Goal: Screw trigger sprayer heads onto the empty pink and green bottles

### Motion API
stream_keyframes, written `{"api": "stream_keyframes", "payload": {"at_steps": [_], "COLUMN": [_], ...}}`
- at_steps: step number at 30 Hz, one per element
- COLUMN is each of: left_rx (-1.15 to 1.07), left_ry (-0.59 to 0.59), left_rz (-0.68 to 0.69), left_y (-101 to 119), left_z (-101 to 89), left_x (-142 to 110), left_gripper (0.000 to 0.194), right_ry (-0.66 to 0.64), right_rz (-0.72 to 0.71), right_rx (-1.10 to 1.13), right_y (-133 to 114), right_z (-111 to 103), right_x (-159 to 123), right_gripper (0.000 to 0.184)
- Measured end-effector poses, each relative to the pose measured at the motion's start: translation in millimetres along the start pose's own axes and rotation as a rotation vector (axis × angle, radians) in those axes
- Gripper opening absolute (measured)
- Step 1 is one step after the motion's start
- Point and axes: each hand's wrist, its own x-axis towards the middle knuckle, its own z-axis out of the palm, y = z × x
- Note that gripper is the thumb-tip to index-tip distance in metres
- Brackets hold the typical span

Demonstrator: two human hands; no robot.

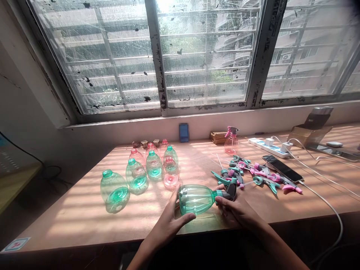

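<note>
A clear green spray bottle (195, 199) lies sideways between my hands above the table's front edge. My left hand (173, 214) wraps round its base end, with the thumb along the near side. At the neck, my right hand (232, 206) pinches the green collar below the dark grey spray head (231, 190), which is on the bottle. Part of the right fingers is hidden behind the neck. Just beyond my right hand lies a pile of loose pink, green and grey spray heads (261, 174). Left of the held bottle stand several headless green bottles (114, 191) and pink bottles (170, 174).
A pink spray bottle (231, 144) with its head on stands at the back, beside a brown box (217, 137). On the right are a phone (282, 168), a white power strip (260, 145) and cables (323, 197). A blue card (183, 132) leans against the wall.
</note>
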Motion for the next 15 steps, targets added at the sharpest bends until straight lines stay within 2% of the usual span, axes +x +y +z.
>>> {"api": "stream_keyframes", "payload": {"at_steps": [6, 10, 15], "left_rx": [-0.001, -0.028, -0.096], "left_ry": [-0.043, -0.024, -0.004], "left_rz": [0.043, 0.038, 0.009], "left_y": [3.6, 1.3, 1.7], "left_z": [2.1, 1.9, 1.6], "left_x": [1.6, 0.9, 2.5], "left_gripper": [0.102, 0.106, 0.099], "right_ry": [0.033, 0.026, 0.037], "right_rz": [0.027, 0.027, 0.03], "right_rx": [0.061, 0.06, 0.01], "right_y": [2.1, 3.0, 0.1], "right_z": [0.6, -0.1, -0.2], "right_x": [1.1, 1.5, 0.6], "right_gripper": [0.041, 0.043, 0.051]}}
